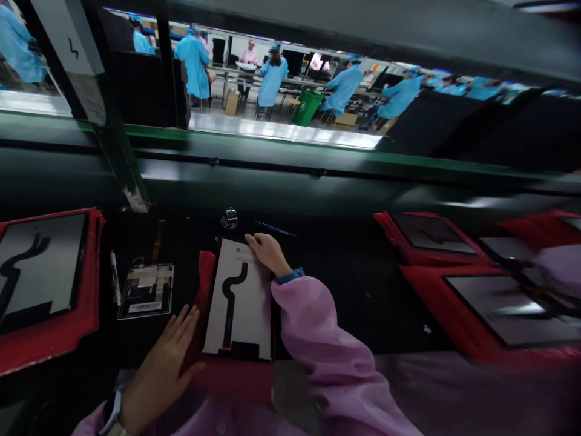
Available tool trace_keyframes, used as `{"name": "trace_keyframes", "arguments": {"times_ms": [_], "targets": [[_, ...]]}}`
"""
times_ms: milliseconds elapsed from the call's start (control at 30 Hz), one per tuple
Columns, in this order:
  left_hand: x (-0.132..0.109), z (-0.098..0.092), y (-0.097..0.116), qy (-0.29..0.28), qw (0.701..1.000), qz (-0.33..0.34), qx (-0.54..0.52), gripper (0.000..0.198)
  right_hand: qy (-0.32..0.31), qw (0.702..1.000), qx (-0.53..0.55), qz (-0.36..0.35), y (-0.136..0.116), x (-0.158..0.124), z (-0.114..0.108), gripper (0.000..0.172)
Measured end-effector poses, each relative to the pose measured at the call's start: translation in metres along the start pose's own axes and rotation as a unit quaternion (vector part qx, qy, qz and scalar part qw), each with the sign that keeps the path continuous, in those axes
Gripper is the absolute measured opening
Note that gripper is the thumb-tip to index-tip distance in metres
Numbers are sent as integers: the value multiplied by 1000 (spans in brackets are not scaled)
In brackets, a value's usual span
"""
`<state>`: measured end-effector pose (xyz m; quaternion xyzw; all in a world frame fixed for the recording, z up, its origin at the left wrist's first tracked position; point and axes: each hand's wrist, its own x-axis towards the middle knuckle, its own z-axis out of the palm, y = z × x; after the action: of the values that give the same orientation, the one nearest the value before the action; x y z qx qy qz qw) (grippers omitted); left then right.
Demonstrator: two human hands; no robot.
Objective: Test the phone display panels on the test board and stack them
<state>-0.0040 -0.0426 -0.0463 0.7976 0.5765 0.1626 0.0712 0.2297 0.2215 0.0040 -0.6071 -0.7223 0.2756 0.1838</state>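
A tablet-size display panel (258,290) lies in front of me with its pale back up and a black S-shaped ribbon cable (229,303) running down it. My right hand (269,252) grips the panel's upper right edge with bent fingers. Under and left of the panel shows a red sleeve (206,269). My left hand (166,351) is open, its fingers stretched beside the panel's lower left edge, by the red sleeve. Left of the panel rests a small device with bare circuitry (147,287), next to a white pen (115,278).
Stacked panels on red sleeves (88,327) lie at the left, and more red sleeves (431,290) with panels at the right. A metal tally counter (229,218) and blue pen (276,229) lie behind. A blurred pink sleeve (560,266) reaches in at right. People in blue coats sit beyond.
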Motion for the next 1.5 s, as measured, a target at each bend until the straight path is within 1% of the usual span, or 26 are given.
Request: {"name": "trace_keyframes", "arguments": {"times_ms": [67, 200, 333, 500, 567, 667, 733, 867, 933, 1067, 1167, 1233, 1267, 1300, 1367, 1400, 1467, 1500], "targets": [[1, 4, 0, 10, 1000, 1, 11, 93, -23, 1000, 1, -5, -5, -3, -1, 47], [8, 9, 0, 50, 999, 5, 14, 95, -75, 997, -5, -14, -22, -6, 5, 50], [16, 12, -5, 87, 996, 18, 5, 90, -72, 997, -24, 7, -38, -2, 15, 47], [18, 18, -14, 93, 995, 18, 21, 75, -72, 996, -39, 30, -41, 8, 21, 39], [17, 18, -17, 83, 996, 7, 11, 79, -71, 996, -38, 27, -39, 12, 21, 40], [16, 16, -21, 78, 997, -1, -11, 97, -63, 997, -37, 17, -34, 15, 21, 43], [16, 14, -24, 82, 996, 1, -18, 105, -55, 998, -33, 9, -33, 16, 21, 44], [16, 15, -29, 95, 995, 17, -15, 106, -42, 999, -18, -4, -33, 15, 20, 37], [16, 17, -31, 92, 996, 14, -16, 103, -52, 999, -7, -10, -34, 15, 19, 41], [18, 27, -34, 63, 998, 2, -28, 95, -86, 996, 12, -8, -36, 14, 19, 59], [19, 31, -37, 55, 998, 9, -36, 96, -98, 995, 33, -1, -36, 14, 20, 67], [20, 26, -41, 44, 998, 28, -40, 100, -98, 994, 51, 2, -35, 15, 20, 69], [21, 20, -44, 35, 998, 34, -44, 101, -97, 993, 61, 3, -34, 16, 19, 69], [24, 12, -48, 21, 998, 36, -49, 100, -94, 993, 72, 4, -33, 17, 18, 68], [36, -6, -59, -12, 997, 35, -61, 92, -87, 992, 96, 4, -31, 20, 15, 66], [47, -15, -66, -23, 997, 34, -66, 85, -82, 990, 111, 5, -30, 21, 13, 66], [79, -33, -75, -39, 995, 50, -83, 69, -68, 987, 146, 10, -26, 24, 8, 66], [98, -40, -77, -7, 995, 49, -92, 62, -59, 984, 167, 15, -24, 24, 5, 67]]}}
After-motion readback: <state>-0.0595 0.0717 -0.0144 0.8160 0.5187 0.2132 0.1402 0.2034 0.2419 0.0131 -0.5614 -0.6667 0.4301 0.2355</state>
